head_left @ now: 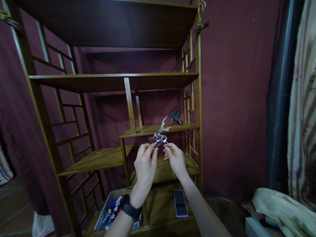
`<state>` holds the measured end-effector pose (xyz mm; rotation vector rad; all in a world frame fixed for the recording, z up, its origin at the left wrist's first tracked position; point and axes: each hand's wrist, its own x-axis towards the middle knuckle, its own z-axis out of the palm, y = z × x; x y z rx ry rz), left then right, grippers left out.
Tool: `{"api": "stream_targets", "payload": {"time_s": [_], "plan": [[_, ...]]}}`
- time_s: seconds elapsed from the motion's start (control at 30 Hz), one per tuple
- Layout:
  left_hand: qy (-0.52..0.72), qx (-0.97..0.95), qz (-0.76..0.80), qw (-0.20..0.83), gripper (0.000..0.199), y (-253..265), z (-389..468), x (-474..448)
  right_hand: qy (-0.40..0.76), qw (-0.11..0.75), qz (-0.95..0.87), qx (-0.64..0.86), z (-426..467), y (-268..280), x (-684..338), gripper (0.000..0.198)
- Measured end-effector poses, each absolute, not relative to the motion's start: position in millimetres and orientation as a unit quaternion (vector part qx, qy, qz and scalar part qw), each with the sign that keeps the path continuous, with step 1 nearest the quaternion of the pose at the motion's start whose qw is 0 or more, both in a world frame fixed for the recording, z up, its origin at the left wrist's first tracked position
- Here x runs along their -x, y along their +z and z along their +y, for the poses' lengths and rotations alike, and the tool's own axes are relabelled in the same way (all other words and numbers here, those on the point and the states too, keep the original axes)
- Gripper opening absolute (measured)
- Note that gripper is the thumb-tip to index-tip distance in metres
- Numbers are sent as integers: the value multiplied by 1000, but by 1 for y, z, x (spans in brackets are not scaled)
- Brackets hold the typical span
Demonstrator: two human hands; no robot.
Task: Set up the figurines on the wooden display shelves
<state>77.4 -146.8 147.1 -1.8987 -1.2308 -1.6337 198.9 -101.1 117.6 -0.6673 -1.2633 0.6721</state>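
Observation:
A clear, see-through figurine (159, 138) with a frosted, branching upper part is held up in front of the shelves. My left hand (146, 161) pinches its lower left side between thumb and fingers. At its lower right, the fingertips of my right hand (174, 158) are closed on it too. Its exact kind is hard to make out. Behind it, a small figure (175, 116) with a green upper body stands on the raised middle shelf (145, 131), near the right post.
A wooden shelf unit (111, 79) stands against a maroon wall. On its low board lie a phone (180, 203) and, to the left, a box (101, 214) of colourful small items. Light cloth (274, 205) lies at lower right; a curtain (302, 98) hangs at far right.

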Motion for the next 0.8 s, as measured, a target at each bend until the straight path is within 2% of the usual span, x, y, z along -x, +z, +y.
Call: {"api": "stream_targets", "payload": {"time_s": [0.1,0.3,0.37,0.57,0.67,0.8], "plan": [[-584,667,-433,166,23,147,-145,-74,314,699,-570,296,-97,119,-193,26],[-627,658,-411,74,23,146,-139,-71,330,698,-564,293,-86,120,-190,27],[-614,664,-416,93,23,146,-140,-72,334,695,-566,291,-82,120,-188,25],[-524,696,-415,262,26,142,-143,-72,344,697,-577,252,-73,121,-178,23],[-514,708,-405,265,29,140,-139,-69,338,701,-577,246,-69,121,-174,22],[-568,699,-393,188,25,141,-132,-60,322,699,-581,266,-68,120,-175,21]]}}
